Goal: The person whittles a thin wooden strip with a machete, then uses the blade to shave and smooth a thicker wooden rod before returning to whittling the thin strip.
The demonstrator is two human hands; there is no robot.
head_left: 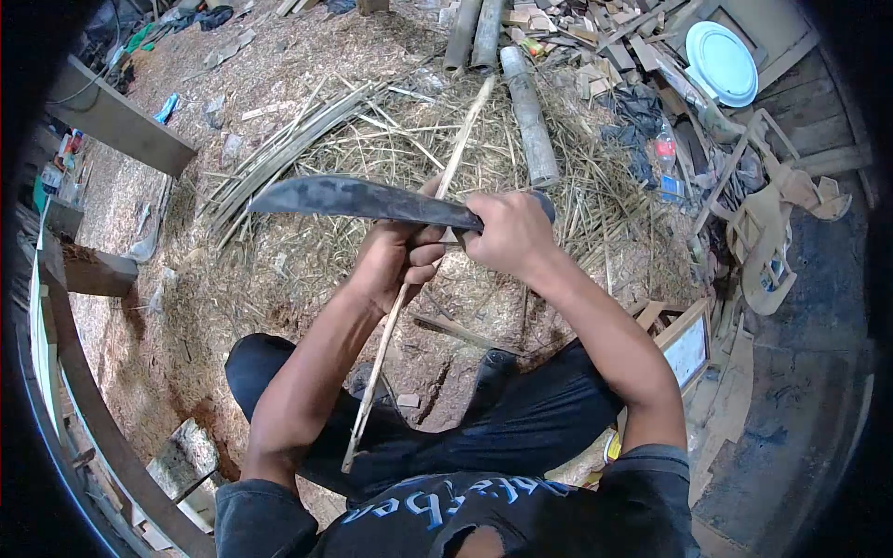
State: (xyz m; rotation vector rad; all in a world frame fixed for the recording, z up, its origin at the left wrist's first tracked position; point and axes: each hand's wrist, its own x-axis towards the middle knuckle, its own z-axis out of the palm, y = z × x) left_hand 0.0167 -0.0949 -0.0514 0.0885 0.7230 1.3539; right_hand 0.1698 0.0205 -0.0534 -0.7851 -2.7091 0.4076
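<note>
My right hand (513, 234) is closed around the handle of a machete (344, 199), whose broad dark blade points to the left. A long, thin bamboo strip (377, 372) runs from above my lap up and away, slanting to the right. My left hand (395, 263) has its fingers wrapped around the strip, just below the blade. The blade lies across the strip near my left hand; my fingers and the blade hide where they meet. Beyond my hands, a bundle of split bamboo strips (288, 153) lies on the ground.
A round bamboo pole (530, 121) lies ahead among shavings (595, 200), with more poles behind it. Wood offcuts (614, 56) and a white round lid (722, 63) are at the back right. Wooden beams (121, 126) stand left. A framed panel (686, 349) is by my right knee.
</note>
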